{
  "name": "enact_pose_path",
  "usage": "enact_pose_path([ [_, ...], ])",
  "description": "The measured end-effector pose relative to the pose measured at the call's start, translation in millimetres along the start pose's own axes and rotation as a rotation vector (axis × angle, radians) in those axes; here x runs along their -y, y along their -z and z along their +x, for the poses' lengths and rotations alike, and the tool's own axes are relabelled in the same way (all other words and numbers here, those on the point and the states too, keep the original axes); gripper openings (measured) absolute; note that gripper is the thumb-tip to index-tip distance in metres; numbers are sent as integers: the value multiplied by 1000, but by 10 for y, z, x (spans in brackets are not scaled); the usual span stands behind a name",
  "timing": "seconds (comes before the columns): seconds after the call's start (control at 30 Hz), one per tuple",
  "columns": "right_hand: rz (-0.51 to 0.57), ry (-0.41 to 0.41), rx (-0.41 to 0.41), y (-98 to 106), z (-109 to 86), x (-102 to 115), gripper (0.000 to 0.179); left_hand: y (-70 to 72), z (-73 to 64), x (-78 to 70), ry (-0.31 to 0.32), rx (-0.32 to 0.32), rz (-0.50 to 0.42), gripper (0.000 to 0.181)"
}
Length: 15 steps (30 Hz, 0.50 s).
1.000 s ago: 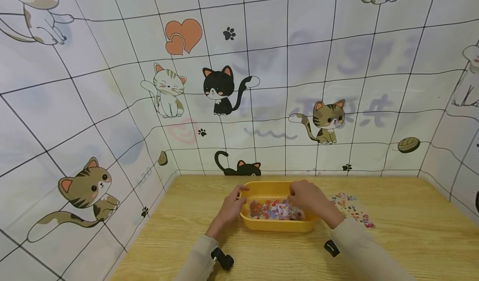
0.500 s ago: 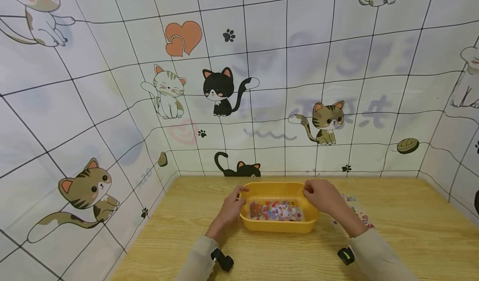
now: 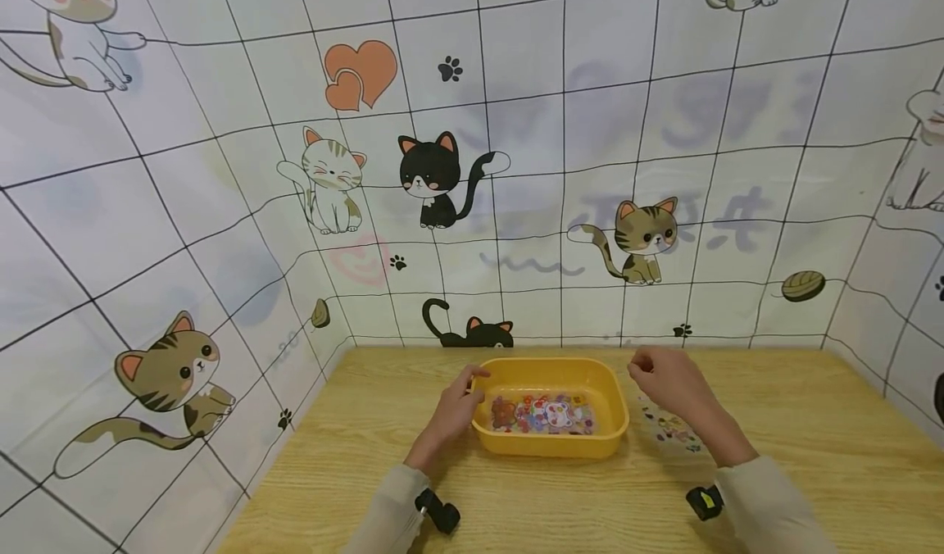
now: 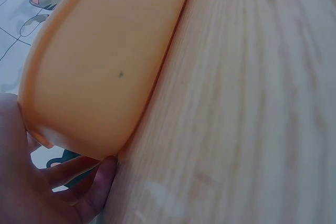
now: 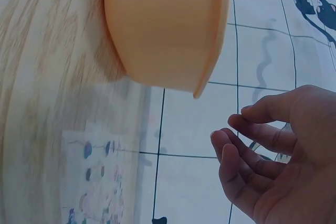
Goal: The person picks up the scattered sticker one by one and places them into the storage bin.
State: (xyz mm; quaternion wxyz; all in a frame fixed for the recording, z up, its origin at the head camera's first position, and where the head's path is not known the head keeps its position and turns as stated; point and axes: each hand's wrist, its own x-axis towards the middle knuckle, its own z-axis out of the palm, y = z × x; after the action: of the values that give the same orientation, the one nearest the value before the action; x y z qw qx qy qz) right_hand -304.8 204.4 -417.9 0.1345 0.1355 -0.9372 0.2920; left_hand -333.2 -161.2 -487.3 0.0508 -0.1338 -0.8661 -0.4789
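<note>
A yellow plastic basket (image 3: 546, 446) stands on the wooden table. Inside, on its bottom, lies a clear sheet of colourful cartoon stickers (image 3: 546, 415). My left hand (image 3: 451, 410) grips the basket's left end, with fingers over the rim; in the left wrist view its fingertips touch the outer wall low down. Just off the basket's right end, my right hand (image 3: 674, 386) is raised with loosely curled fingers. The right wrist view shows nothing between its thumb (image 5: 273, 107) and fingers. Below that hand, a second clear sheet of small stickers (image 3: 669, 431) lies on the table, partly covered by the forearm.
White walls (image 3: 531, 292) with a black grid and printed cats rise behind the table (image 3: 383, 390) and on both sides. A black strap device (image 3: 438, 511) hangs at the left wrist, and another device (image 3: 705, 502) at the right.
My right hand has moved right, from over the basket's right side to beyond its rim, above the second sticker sheet. The left hand and basket have stayed in place.
</note>
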Motion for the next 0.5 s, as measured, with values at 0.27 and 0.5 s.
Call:
enact_pose_path([
  [0.27,15,-57,58,66,-43,-196,18,-8,17,20,20,1,-6,35],
  [0.5,-40,-86,120,143,-91,-436,17,-12,23,34,11,4,-1,34],
])
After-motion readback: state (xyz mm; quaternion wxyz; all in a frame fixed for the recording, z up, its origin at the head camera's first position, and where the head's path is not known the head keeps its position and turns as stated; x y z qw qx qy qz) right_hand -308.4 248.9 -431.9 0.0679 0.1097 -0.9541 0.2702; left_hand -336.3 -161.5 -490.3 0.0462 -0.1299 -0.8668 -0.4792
